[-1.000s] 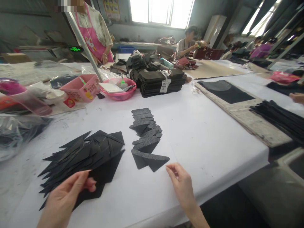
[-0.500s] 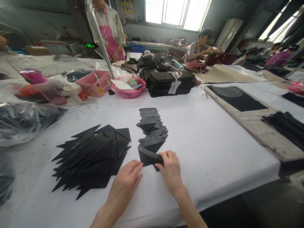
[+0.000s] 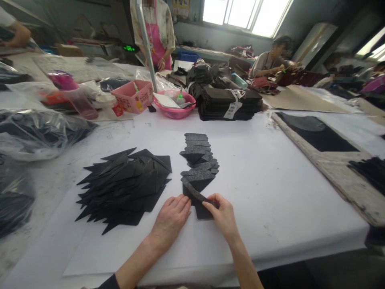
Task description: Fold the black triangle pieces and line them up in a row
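Near the table's front edge, my right hand (image 3: pixel 221 212) pinches the right end of a black piece with a grey speckled strip (image 3: pixel 195 193). Flat beside it, my left hand (image 3: pixel 173 212) has its fingertips on the left edge of the black pieces. Beyond both hands runs an overlapping row of grey-topped black pieces (image 3: pixel 200 172), with a small dark triangular flap partway up. A spread pile of pointed black pieces (image 3: pixel 126 188) lies to the left of my left hand.
Farther back are a pink basket (image 3: pixel 173 112), a pink box (image 3: pixel 132 96) and a tied black stack (image 3: pixel 230 104). A worn board (image 3: pixel 319 172) lies at the right, plastic bags (image 3: pixel 45 132) at the left. People stand or sit across the table.
The view has shifted, so the table items appear farther right. My right hand has lifted slightly the end of the piece it pinches; more of the black piece beneath shows.
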Demonstrator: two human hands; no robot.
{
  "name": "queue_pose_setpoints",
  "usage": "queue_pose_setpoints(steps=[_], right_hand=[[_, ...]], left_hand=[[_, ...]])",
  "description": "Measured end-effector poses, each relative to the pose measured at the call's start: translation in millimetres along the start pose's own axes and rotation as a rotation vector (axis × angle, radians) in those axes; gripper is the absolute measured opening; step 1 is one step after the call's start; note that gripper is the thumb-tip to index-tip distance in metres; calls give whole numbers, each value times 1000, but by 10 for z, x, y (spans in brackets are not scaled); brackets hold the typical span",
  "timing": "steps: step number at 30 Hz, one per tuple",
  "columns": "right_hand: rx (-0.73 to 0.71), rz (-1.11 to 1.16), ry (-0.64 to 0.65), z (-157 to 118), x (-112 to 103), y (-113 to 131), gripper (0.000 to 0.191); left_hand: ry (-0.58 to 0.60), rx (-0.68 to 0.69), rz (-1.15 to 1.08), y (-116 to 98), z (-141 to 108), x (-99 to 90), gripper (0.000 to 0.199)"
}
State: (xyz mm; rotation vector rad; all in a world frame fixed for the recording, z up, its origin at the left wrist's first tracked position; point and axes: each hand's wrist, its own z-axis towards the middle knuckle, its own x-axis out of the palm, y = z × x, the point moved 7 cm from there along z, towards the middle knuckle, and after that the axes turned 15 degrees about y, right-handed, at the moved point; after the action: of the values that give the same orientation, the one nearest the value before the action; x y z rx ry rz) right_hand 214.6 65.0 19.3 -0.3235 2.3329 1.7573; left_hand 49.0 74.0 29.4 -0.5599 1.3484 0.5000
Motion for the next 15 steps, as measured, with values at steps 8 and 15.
queue_pose_setpoints(steps=[8,15], right_hand=[[124,182,58,33,-87,-117,36],[122,476,38,-9,-586,-86,60]], left_hand=[[6,-10,-8,6,-13,48,25],[25,-3,-33,2,-18,22,28]])
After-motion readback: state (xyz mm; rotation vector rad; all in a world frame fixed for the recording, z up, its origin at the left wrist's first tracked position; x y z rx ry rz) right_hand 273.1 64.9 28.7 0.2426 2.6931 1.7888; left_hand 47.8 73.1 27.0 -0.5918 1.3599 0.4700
